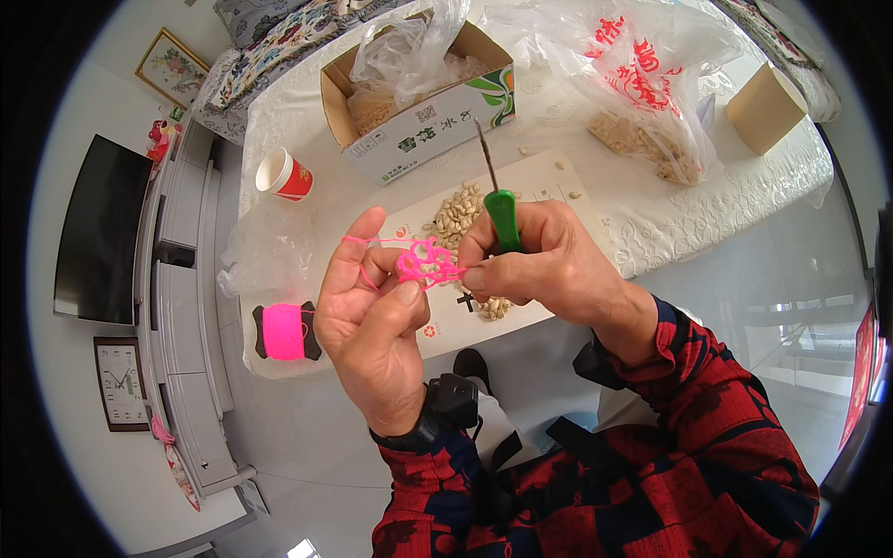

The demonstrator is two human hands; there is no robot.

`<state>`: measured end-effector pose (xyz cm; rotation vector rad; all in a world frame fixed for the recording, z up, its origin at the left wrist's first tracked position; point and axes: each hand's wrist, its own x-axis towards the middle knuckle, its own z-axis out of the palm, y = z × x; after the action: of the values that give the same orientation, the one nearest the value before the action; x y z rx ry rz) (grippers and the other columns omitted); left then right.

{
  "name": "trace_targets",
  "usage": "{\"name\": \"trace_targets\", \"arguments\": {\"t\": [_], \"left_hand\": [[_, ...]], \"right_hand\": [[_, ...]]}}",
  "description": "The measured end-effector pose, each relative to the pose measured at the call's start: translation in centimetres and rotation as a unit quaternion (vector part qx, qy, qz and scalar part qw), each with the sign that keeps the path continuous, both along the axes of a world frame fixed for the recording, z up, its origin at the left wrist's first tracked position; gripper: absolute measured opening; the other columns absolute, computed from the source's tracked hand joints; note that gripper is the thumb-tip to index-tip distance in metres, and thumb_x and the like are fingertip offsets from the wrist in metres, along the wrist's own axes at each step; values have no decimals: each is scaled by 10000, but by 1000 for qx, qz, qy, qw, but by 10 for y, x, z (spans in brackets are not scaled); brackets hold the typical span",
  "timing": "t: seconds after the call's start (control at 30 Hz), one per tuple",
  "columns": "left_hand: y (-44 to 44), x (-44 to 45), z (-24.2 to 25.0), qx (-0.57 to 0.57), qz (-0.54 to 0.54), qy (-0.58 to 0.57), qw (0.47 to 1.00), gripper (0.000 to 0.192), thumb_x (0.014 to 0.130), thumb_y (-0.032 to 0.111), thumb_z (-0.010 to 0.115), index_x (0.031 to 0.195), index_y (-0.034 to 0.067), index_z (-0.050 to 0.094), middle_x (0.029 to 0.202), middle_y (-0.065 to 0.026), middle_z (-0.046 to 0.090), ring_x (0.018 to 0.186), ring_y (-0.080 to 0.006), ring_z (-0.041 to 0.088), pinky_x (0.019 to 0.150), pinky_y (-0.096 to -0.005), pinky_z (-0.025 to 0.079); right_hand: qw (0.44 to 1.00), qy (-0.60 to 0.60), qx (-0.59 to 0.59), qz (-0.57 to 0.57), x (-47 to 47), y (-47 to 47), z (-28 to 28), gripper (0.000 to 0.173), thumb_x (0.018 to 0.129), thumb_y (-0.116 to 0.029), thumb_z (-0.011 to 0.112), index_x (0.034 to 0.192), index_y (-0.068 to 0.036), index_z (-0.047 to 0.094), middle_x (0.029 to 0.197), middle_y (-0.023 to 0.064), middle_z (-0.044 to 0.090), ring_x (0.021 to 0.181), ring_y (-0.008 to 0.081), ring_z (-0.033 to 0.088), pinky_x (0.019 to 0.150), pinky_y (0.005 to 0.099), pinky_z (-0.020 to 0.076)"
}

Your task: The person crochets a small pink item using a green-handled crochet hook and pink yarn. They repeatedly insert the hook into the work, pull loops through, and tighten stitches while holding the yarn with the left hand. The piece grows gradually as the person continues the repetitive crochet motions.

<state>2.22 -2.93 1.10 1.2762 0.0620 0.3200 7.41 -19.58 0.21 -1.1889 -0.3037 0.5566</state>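
Observation:
Between thumb and fingers, my left hand (380, 321) pinches a small piece of bright pink crochet (424, 262) with open loops. A pink strand runs from it over my raised left forefinger. My right hand (551, 261) grips the green handle of a crochet hook (502, 216), its metal shaft pointing away from me and free of the loops. The right thumb and a fingertip also hold the right end of the pink work. A flat dark card wound with pink yarn (284, 331) lies at the table's left edge, its strand leading towards my left hand.
Pumpkin seeds (457, 209) lie on a cardboard sheet (398, 321) beneath my hands. Farther back stand a carton (425, 143) holding plastic bags, a paper cup (286, 174), a bag of shelled nuts or seeds (645, 139) and a tan cylinder (766, 109). A lace-patterned cloth (698, 230) covers the table.

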Motion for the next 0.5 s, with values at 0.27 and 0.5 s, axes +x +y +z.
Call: {"name": "trace_targets", "arguments": {"t": [0.27, 0.5], "left_hand": [[1, 0, -2, 6, 2, -14, 1000, 638, 758, 19, 578, 1359, -113, 410, 906, -82, 605, 512, -32, 343, 469, -197, 256], [-3, 0, -2, 24, 18, -17, 999, 619, 758, 1, 571, 1349, -110, 425, 885, -75, 593, 536, -46, 370, 494, -203, 267]], "right_hand": [[1000, -13, -5, 6, 1, -1, -1, 112, 780, -84, 690, 871, -26, 662, 717, -1, 626, 588, 41, 488, 517, 219, 363], [1000, -18, -17, 7, 1, 0, 2, 193, 793, -128, 661, 934, 2, 671, 731, 36, 645, 568, 51, 473, 513, 230, 362]]}}
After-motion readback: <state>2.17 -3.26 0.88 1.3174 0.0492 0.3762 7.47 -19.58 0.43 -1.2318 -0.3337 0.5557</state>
